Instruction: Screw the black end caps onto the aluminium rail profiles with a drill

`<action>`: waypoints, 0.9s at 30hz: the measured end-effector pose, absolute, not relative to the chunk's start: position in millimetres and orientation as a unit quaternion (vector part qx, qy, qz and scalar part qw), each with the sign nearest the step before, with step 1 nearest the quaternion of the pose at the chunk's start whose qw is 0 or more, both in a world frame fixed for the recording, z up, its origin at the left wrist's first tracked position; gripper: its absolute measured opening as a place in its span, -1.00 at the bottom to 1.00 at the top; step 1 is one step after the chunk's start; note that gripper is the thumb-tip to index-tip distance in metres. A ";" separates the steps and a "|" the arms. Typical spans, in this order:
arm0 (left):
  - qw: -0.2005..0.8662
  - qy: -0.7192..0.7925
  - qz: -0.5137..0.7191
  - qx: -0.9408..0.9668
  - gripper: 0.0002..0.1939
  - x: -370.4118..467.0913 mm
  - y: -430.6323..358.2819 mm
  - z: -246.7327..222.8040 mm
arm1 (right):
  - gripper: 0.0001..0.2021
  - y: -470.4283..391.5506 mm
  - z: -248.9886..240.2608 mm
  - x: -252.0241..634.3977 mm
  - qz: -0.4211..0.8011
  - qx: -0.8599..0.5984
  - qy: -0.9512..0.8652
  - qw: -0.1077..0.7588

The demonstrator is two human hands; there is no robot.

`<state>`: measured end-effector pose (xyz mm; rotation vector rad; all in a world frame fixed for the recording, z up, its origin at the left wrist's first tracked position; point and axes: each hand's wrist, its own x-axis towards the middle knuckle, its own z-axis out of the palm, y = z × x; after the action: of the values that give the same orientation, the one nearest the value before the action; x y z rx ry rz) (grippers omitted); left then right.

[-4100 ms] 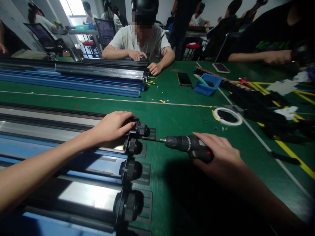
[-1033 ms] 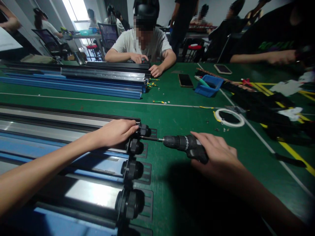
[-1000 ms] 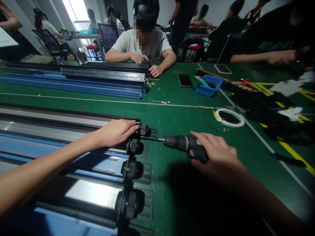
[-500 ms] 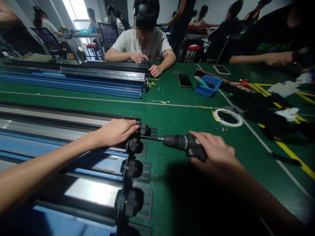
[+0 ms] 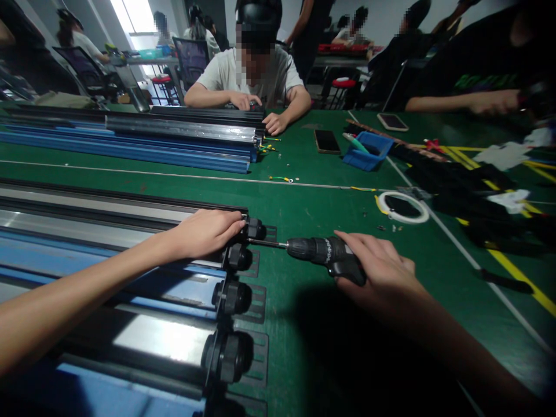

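Observation:
My right hand (image 5: 377, 260) is wrapped around a black cordless drill (image 5: 324, 252), which points left. From its chuck a long thin bit (image 5: 267, 244) reaches to the end of a long metal profile (image 5: 143, 229); where the tip meets it is hard to make out. My left hand (image 5: 208, 231) lies over that profile's end, fingers together and curled over the edge beside a black cable gland (image 5: 255, 229). Nearer to me, more profiles in blue (image 5: 174, 284) and silver lie side by side, with black cable glands (image 5: 234, 296) and slotted brackets (image 5: 259, 359) at their ends.
Across the green table (image 5: 313, 208) a person works behind a stack of profiles (image 5: 182, 130). Further right are a phone (image 5: 326, 142), a blue bin (image 5: 367, 152), a white coil (image 5: 403, 207) and dark material with yellow strips (image 5: 460, 179). Another person's arm reaches in at right.
Both my hands, the drill and the profiles hold nearly the same positions. In the background, a standing person has shifted slightly left.

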<state>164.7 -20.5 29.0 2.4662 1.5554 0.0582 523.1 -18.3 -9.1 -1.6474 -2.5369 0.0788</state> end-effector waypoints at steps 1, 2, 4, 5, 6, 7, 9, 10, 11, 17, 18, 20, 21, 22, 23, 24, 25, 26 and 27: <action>0.113 0.529 0.020 0.841 -0.60 164.7 -20.5 28.8 | -0.34 -18.0 -9.2 523.2 0.027 -0.543 -0.837 0.057; 0.113 0.529 0.020 0.841 -0.60 164.8 -20.4 28.6 | -0.34 -17.7 -9.3 523.3 0.027 -0.542 -0.838 0.057; 0.114 0.529 0.020 0.841 -0.60 165.2 -20.5 28.4 | -0.34 -17.3 -9.4 523.7 0.028 -0.541 -0.839 0.061; 0.114 0.530 0.019 0.840 -0.60 165.5 -20.5 28.3 | -0.34 -17.3 -9.5 524.0 0.028 -0.540 -0.839 0.063; 0.114 0.531 0.018 0.839 -0.60 165.7 -20.4 28.3 | -0.34 -17.3 -9.6 524.2 0.028 -0.539 -0.839 0.065; 0.114 0.532 0.017 0.839 -0.60 165.9 -20.4 28.4 | -0.35 -17.4 -9.7 524.4 0.028 -0.538 -0.840 0.066; 0.112 0.531 0.017 0.840 -0.60 165.9 -20.3 28.3 | -0.35 -17.7 -9.8 524.5 0.029 -0.538 -0.840 0.064; 0.111 0.530 0.018 0.841 -0.60 165.7 -20.2 28.3 | -0.35 -17.7 -9.9 524.4 0.030 -0.539 -0.839 0.061; 0.110 0.529 0.018 0.841 -0.60 165.5 -20.1 28.2 | -0.35 -17.7 -9.9 524.2 0.031 -0.541 -0.839 0.059; 0.107 0.530 0.018 0.841 -0.60 165.3 -20.3 28.0 | -0.37 -17.5 -9.7 523.8 0.032 -0.542 -0.838 0.056; 0.107 0.530 0.018 0.841 -0.60 165.5 -20.4 28.2 | -0.36 -17.6 -9.6 523.9 0.031 -0.542 -0.838 0.057; 0.106 0.531 0.018 0.840 -0.60 165.9 -20.7 28.5 | -0.36 -18.1 -9.6 524.3 0.029 -0.539 -0.840 0.059; 0.105 0.531 0.018 0.840 -0.60 166.0 -20.8 28.6 | -0.36 -18.3 -9.5 524.3 0.027 -0.538 -0.840 0.061; 0.105 0.531 0.018 0.840 -0.60 166.0 -20.9 28.8 | -0.36 -18.5 -9.5 524.3 0.026 -0.538 -0.841 0.061; 0.105 0.531 0.018 0.841 -0.60 166.0 -21.0 28.9 | -0.37 -18.6 -9.4 524.3 0.024 -0.538 -0.840 0.062; 0.105 0.531 0.018 0.841 -0.60 166.0 -21.0 29.0 | -0.37 -18.7 -9.3 524.2 0.023 -0.538 -0.841 0.063; 0.104 0.531 0.017 0.841 -0.60 166.1 -21.0 29.1 | -0.37 -18.7 -9.2 524.1 0.022 -0.538 -0.840 0.063; 0.103 0.531 0.017 0.841 -0.60 166.2 -21.0 29.3 | -0.37 -18.7 -9.1 524.1 0.021 -0.537 -0.841 0.063; 0.103 0.532 0.016 0.841 -0.60 166.4 -21.0 29.4 | -0.37 -18.6 -9.1 524.0 0.021 -0.534 -0.843 0.063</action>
<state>166.4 -21.0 29.4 2.4813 1.5690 0.0474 524.0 -18.6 -9.1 -1.6134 -2.5461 0.0620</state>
